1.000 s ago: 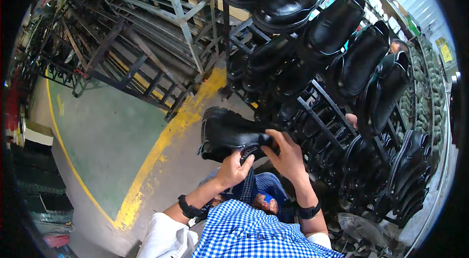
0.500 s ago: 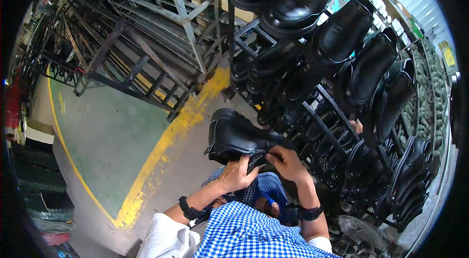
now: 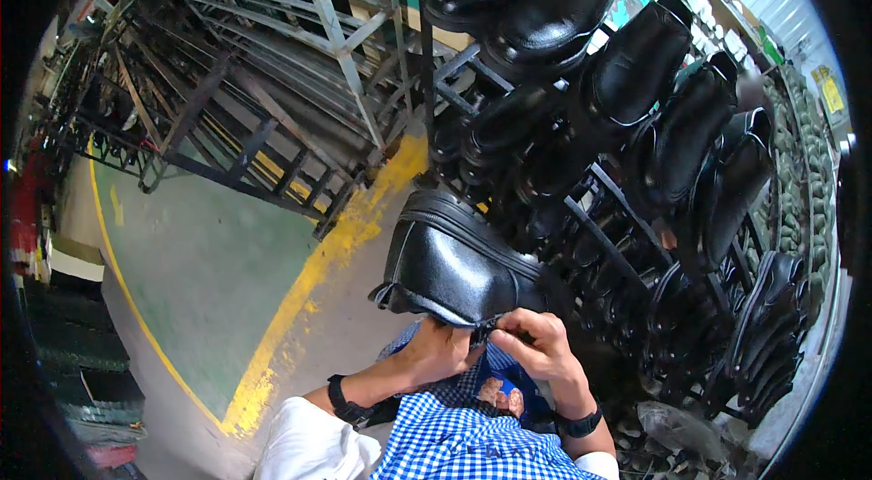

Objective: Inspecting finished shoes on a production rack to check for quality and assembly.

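Standing at the right of the frame, a black rack (image 3: pixel 606 243) holds rows of shiny black shoes (image 3: pixel 636 58). One black leather boot (image 3: pixel 445 267) is near the middle. The curled left hand (image 3: pixel 440 355) grips its low edge. The right hand (image 3: pixel 542 346) is almost closed there; I cannot tell what it pinches.

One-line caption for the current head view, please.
Left hand and right hand at the lower edge of a held black boot, beside rows of black shoes.

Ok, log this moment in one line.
left hand: holding boot | right hand: at boot's near edge | rack: more boots, to the right
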`<state>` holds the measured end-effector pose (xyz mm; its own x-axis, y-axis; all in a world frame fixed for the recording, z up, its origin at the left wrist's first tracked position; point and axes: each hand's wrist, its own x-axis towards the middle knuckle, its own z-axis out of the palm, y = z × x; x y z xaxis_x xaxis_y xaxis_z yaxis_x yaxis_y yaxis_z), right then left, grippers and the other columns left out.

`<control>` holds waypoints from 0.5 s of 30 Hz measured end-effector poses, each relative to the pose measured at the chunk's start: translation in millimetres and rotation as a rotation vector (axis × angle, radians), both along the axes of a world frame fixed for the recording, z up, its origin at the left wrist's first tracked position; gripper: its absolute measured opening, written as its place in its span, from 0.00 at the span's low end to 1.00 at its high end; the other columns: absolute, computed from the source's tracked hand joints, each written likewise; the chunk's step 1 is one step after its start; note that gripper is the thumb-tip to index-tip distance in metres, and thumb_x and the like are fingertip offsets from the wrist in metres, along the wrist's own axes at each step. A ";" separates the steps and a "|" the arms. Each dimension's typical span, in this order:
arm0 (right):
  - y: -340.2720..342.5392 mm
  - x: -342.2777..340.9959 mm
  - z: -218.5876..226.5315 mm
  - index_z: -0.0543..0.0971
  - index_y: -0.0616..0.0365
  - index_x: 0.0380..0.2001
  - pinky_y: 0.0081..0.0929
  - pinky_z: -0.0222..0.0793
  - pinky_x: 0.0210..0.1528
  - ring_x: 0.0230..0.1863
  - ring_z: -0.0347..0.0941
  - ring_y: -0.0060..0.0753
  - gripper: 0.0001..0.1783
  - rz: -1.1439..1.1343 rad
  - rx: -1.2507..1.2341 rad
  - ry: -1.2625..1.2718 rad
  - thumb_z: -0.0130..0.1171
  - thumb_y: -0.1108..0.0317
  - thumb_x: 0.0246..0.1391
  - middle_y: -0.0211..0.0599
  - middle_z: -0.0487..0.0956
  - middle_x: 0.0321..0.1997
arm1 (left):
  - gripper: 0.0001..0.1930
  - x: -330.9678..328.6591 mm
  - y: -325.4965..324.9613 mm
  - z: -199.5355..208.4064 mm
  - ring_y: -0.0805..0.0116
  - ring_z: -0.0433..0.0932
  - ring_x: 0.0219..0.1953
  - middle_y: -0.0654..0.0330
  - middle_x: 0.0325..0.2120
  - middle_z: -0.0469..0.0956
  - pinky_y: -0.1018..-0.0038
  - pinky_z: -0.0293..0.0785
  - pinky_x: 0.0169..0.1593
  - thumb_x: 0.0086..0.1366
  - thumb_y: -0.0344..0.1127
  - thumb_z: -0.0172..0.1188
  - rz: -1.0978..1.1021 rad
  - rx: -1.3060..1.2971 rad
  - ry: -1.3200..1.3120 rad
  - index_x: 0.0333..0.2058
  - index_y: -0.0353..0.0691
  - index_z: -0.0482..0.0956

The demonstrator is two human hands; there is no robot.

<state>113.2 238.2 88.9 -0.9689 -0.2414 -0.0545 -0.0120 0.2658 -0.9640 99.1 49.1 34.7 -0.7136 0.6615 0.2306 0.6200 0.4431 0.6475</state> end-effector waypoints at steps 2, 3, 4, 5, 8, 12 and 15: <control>-0.7 -1.1 5.1 0.77 0.64 0.25 0.17 0.60 0.19 0.16 0.70 0.21 0.06 0.009 -0.033 0.051 0.62 0.73 0.47 0.35 0.75 0.17 | 0.27 -0.3 -1.4 10.8 0.42 0.76 0.32 0.43 0.33 0.75 0.53 0.70 0.38 0.50 0.35 0.64 0.000 0.069 0.030 0.45 0.27 0.63; -0.3 -1.7 7.5 0.77 0.65 0.24 0.16 0.62 0.20 0.17 0.72 0.21 0.06 0.025 -0.052 0.066 0.62 0.73 0.46 0.35 0.75 0.17 | 0.27 0.0 0.2 16.0 0.44 0.76 0.29 0.43 0.28 0.76 0.56 0.72 0.35 0.50 0.34 0.63 0.032 0.076 0.126 0.45 0.26 0.63; -0.4 -2.7 8.8 0.77 0.65 0.24 0.16 0.62 0.20 0.17 0.72 0.21 0.06 0.028 -0.051 0.069 0.62 0.73 0.46 0.35 0.75 0.17 | 0.27 2.1 2.0 21.4 0.44 0.76 0.29 0.43 0.28 0.76 0.56 0.72 0.35 0.50 0.34 0.63 0.020 0.076 0.148 0.45 0.26 0.63; 0.4 -3.2 10.2 0.77 0.65 0.25 0.17 0.62 0.19 0.17 0.72 0.21 0.06 0.026 -0.050 0.078 0.62 0.73 0.46 0.35 0.75 0.17 | 0.25 5.1 4.4 27.0 0.45 0.77 0.27 0.46 0.28 0.76 0.57 0.73 0.32 0.50 0.34 0.64 0.091 0.077 -0.005 0.44 0.29 0.64; 1.7 -4.5 10.2 0.77 0.65 0.29 0.20 0.62 0.20 0.18 0.70 0.23 0.08 0.024 0.003 0.047 0.62 0.71 0.49 0.37 0.74 0.18 | 0.21 6.3 9.4 37.7 0.44 0.76 0.20 0.47 0.21 0.75 0.58 0.72 0.25 0.51 0.33 0.62 0.179 0.128 -0.237 0.41 0.31 0.64; 3.0 -0.2 3.7 0.77 0.64 0.31 0.17 0.63 0.22 0.21 0.69 0.17 0.09 -0.095 0.067 -0.098 0.63 0.68 0.50 0.35 0.75 0.19 | 0.25 3.3 10.7 40.6 0.46 0.74 0.16 0.45 0.14 0.73 0.59 0.72 0.22 0.54 0.29 0.55 0.126 0.006 -0.368 0.47 0.21 0.57; 11.2 9.1 -0.4 0.78 0.63 0.31 0.20 0.67 0.27 0.24 0.73 0.23 0.08 -0.188 0.039 -0.034 0.63 0.72 0.47 0.37 0.78 0.23 | 0.27 5.0 13.8 37.2 0.45 0.74 0.16 0.45 0.14 0.74 0.59 0.71 0.22 0.55 0.29 0.54 0.099 -0.021 -0.400 0.49 0.20 0.56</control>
